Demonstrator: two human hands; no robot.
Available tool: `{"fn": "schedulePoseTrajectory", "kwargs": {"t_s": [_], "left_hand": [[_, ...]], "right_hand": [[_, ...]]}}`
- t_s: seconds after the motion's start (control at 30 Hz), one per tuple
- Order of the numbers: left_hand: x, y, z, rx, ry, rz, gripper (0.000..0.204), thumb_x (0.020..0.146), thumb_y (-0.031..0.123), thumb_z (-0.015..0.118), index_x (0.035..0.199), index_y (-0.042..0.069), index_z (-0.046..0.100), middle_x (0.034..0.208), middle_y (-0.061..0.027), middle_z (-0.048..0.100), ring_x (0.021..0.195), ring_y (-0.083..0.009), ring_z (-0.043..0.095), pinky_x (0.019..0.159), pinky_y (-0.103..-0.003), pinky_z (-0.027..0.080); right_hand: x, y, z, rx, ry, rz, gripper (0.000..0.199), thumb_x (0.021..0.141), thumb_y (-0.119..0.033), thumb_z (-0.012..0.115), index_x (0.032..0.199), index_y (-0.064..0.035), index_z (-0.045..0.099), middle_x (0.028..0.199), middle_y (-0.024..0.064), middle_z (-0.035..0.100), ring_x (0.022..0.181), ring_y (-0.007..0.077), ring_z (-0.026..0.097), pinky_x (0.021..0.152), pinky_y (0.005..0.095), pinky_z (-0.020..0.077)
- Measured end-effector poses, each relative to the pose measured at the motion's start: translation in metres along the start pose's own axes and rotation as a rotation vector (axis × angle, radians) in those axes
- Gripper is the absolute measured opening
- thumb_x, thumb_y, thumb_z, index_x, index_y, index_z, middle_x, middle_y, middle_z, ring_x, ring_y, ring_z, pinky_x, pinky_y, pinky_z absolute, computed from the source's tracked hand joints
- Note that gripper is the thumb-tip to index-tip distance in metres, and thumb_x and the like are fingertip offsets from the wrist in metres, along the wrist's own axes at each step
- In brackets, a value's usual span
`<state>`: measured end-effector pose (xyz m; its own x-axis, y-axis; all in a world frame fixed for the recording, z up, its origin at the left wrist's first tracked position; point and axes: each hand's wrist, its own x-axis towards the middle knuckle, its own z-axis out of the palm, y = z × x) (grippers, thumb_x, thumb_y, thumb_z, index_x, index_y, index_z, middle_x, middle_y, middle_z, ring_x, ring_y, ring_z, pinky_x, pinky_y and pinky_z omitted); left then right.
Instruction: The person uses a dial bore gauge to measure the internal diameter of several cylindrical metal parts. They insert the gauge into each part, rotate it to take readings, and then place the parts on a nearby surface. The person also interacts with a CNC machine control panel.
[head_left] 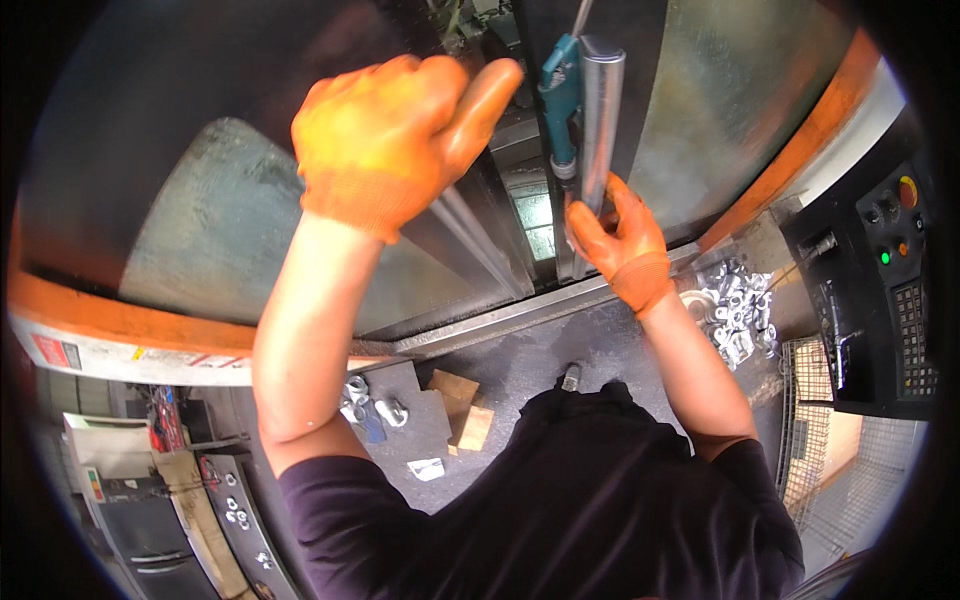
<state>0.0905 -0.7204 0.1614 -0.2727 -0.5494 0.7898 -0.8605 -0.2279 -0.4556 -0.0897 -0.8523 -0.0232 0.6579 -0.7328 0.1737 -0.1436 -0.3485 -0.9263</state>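
Both my hands wear orange gloves. My left hand (pixel 385 135) is raised in front of the left door panel (pixel 215 215), fingers curled closed and thumb stretched out to the right. A metal bar (pixel 475 235) runs down from behind it; whether the fingers hold anything is hidden. Lower and to the right, my right hand (pixel 625 240) has its fingers around the lower end of an upright silver tubular door handle (pixel 603 105). Just left of that handle is a teal air gun (pixel 562 95) with a thin nozzle pointing up. A narrow opening (pixel 535 220) shows between the two doors.
A control panel (pixel 890 280) with buttons and keys stands at the right. Below it is a wire basket (pixel 805 430). Shiny metal parts (pixel 738 310) are heaped on the right; more metal parts (pixel 375 405) and cardboard (pixel 460 405) lie lower left. A dark cabinet (pixel 150 540) stands far left.
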Motion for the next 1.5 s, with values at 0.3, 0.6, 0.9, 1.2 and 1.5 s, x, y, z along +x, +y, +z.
{"fn": "schedulePoseTrajectory", "kwargs": {"t_s": [0.3,0.6,0.9,1.2,1.5], "left_hand": [[-0.038,-0.011,-0.007,-0.537,0.189,-0.369,0.019,0.095,0.007,0.061,0.081,0.000,0.071,0.073,-0.0101,0.070,0.057,-0.0223,0.064,0.060,-0.033,0.050],[-0.038,-0.006,-0.003,-0.574,0.229,-0.501,0.036,0.101,0.015,0.048,0.080,-0.002,0.071,0.061,-0.0067,0.063,0.052,-0.0176,0.056,0.057,-0.030,0.044],[-0.038,-0.004,-0.006,-0.554,0.200,-0.501,0.038,0.103,0.016,0.047,0.081,-0.002,0.072,0.061,-0.0062,0.062,0.052,-0.0176,0.055,0.057,-0.030,0.044],[-0.036,-0.004,-0.004,-0.548,0.213,-0.492,0.040,0.103,0.017,0.046,0.080,-0.002,0.071,0.059,-0.0057,0.060,0.051,-0.0174,0.054,0.056,-0.030,0.043],[-0.038,-0.001,-0.005,-0.562,0.208,-0.539,0.040,0.103,0.017,0.044,0.081,-0.002,0.071,0.058,-0.0056,0.058,0.052,-0.0170,0.054,0.057,-0.030,0.043]], "right_hand": [[0.018,-0.003,-0.016,-0.166,0.163,0.031,0.035,0.090,-0.033,0.069,0.111,-0.0054,0.068,0.088,0.0175,0.070,0.081,0.0345,0.068,0.075,0.0413,0.0528],[0.024,-0.001,-0.027,-0.222,0.149,0.077,0.032,0.090,-0.034,0.068,0.102,-0.0045,0.067,0.080,0.0158,0.069,0.072,0.0322,0.068,0.068,0.0417,0.0526],[0.024,-0.002,-0.032,-0.191,0.060,0.112,0.032,0.091,-0.036,0.068,0.103,-0.0057,0.068,0.080,0.0147,0.068,0.073,0.0304,0.068,0.070,0.0401,0.0532],[0.024,0.003,-0.031,-0.213,0.096,0.031,0.031,0.091,-0.034,0.069,0.101,-0.0048,0.067,0.079,0.0155,0.068,0.072,0.0304,0.068,0.069,0.0398,0.0525],[0.026,0.012,-0.027,-0.193,0.095,-0.050,0.026,0.093,-0.029,0.067,0.086,-0.0043,0.064,0.064,0.0088,0.064,0.057,0.0206,0.064,0.056,0.0353,0.0491]]}}
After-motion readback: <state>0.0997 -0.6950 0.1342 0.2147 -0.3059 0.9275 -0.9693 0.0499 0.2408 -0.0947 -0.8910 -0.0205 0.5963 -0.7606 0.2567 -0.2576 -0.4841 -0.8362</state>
